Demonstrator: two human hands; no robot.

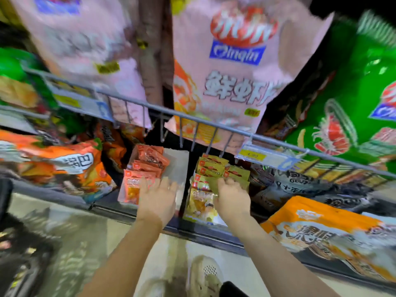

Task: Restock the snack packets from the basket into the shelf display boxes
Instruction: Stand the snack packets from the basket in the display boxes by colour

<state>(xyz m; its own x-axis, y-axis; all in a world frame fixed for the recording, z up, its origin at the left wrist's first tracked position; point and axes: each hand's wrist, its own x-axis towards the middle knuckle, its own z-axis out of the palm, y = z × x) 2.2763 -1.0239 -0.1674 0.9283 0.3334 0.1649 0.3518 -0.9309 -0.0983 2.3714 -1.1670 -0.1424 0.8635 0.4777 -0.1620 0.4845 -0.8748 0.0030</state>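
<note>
Shop aisle, low shelf of snacks under a grey wire rail (192, 118), pale floor tiles below; much of the picture is motion-blurred.

Landmark: yellow display box (200, 211), card, open-topped, standing at the shelf's front lip.
- Yellow snack packets (214, 168): small flat foil sachets, glossy, ranked upright in the box in two rows, faces forward, likely so shoppers can read and pull them.
- Right hand (232, 195): over the box's right row, fingers curled onto the top edges of the sachets, apparently gripping one to seat or straighten it.
- Red display box (182, 166): just left of the landmark, pale card walls, half filled; bare card shows on its right side.
- Red snack packets (147, 163): same sachet form, orange-red, stacked leaning in that box's left half.
- Left hand (158, 195): at the red box's front, fingers spread and fairly straight, resting against the front sachet; whether it pinches anything cannot be told.
- Large pink prawn-chip bags (231, 78): above the landmark, puffy film.
- Green bags (342, 116): upper right.
- Orange bag (321, 232): right, lying flat.
- Shoe (203, 275): below.

Basket: not identifiable.
</note>
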